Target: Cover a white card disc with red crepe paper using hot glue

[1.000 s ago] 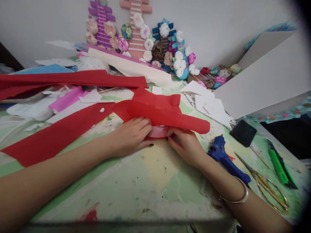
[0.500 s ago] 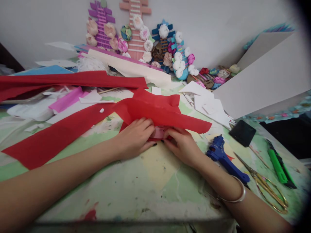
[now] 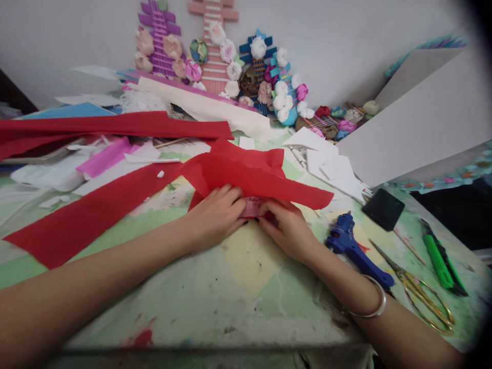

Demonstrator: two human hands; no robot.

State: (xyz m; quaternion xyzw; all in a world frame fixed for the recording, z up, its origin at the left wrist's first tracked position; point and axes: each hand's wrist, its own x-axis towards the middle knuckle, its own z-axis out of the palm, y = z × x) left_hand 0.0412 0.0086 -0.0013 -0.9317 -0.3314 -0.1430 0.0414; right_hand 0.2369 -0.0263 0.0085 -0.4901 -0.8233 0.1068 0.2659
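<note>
Both hands pinch the near edge of a piece of red crepe paper at the middle of the table. My left hand has its fingers on the paper and its thumb below the edge. Facing it, my right hand grips the same edge with curled fingers, a silver bangle on its wrist. Between the hands shows a small pale pinkish-white piece against the red; what it is I cannot make out. The paper's upper part flares away over my fingertips and hides some of them. A long red strip lies at the left.
To the right lie a blue glue gun, gold-handled scissors, a green utility knife and a black square. White card scraps sit behind them. Decorated stick crafts lean on the wall; a big white board stands right.
Very little differs. Fingers of both hands shift slightly at the paper's edge, my left thumb tucking closer under it. The paper's right end dips a touch closer in.
</note>
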